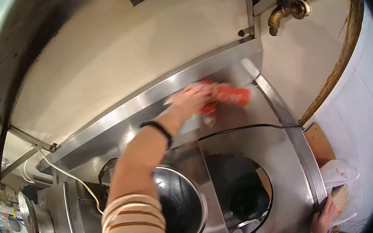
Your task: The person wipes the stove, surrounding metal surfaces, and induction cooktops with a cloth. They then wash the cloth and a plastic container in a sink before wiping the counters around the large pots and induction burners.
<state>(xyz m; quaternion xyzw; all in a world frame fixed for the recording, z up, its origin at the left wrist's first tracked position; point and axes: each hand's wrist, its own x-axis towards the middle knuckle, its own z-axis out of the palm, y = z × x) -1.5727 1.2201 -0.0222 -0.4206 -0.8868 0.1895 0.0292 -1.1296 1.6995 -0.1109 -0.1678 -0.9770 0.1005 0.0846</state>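
Observation:
My left hand (pixel 189 101), at the end of an arm in a striped sleeve with a black band on the wrist, presses on a red cloth with white marks (pixel 228 95). The cloth lies bunched on the steel counter (pixel 254 131) near its back ledge, and motion blurs both hand and cloth. The left fingers look closed over it. Low on the right, my right hand (pixel 322 222) is cut by the frame's bottom edge. Its fingers and thumb rest around the raised counter edge (pixel 315 184).
A round pot opening (pixel 179 207) and a dark round hole (pixel 244 194) are set in the counter. A black cable (pixel 249 127) crosses it. A brass tap (pixel 279 15) sticks out of the wall. Beyond the right edge is a plastic bag (pixel 340 172).

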